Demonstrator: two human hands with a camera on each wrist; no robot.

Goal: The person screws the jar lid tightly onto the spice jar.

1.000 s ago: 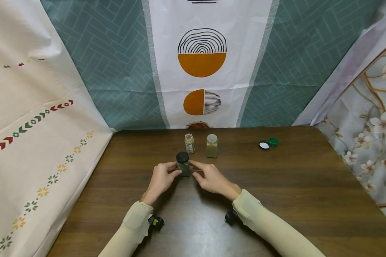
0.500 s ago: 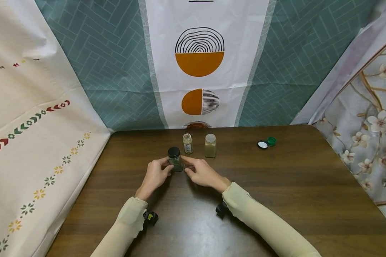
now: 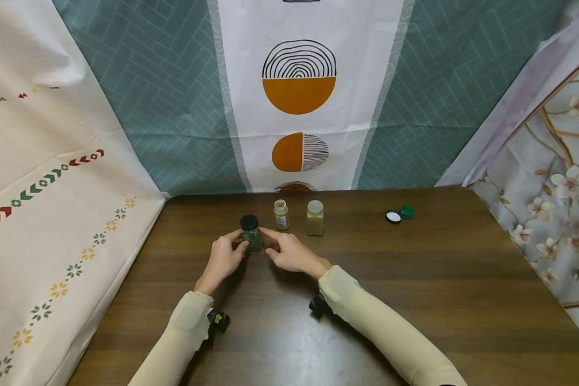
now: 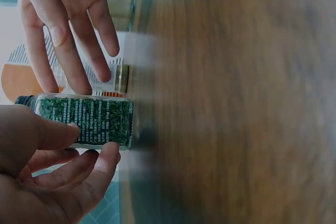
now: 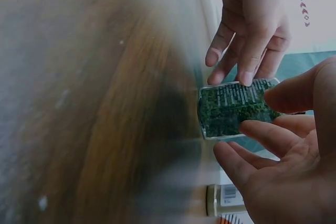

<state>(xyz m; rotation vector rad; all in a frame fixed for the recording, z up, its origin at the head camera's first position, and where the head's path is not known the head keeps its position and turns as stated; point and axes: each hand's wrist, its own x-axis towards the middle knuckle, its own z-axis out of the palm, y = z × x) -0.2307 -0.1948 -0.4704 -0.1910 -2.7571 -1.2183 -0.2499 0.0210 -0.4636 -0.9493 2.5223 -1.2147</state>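
A spice jar (image 3: 254, 242) with a black lid and green dried flakes inside stands left of the table's middle, leaning slightly. My left hand (image 3: 223, 260) pinches it from the left, thumb on the label side and fingers behind. On the other side, my right hand (image 3: 291, 253) has its fairly straight fingers against the jar, while its thumb stays apart. The left wrist view shows the jar's printed label (image 4: 94, 121) and the fingertips of the right hand (image 4: 65, 19) along the glass. Whether the jar's base touches the table I cannot tell.
Behind the hands stand a small uncapped jar (image 3: 282, 216) with a white label and a square jar (image 3: 315, 220) of pale powder. Far right lie a black lid (image 3: 393, 216) and a green lid (image 3: 407, 212). Cloth hangs along the wooden table's (image 3: 415, 300) back edge.
Both hands and the spice jar between them have moved left and slightly toward the back of the table. The other jars and the lids have stayed where they were.
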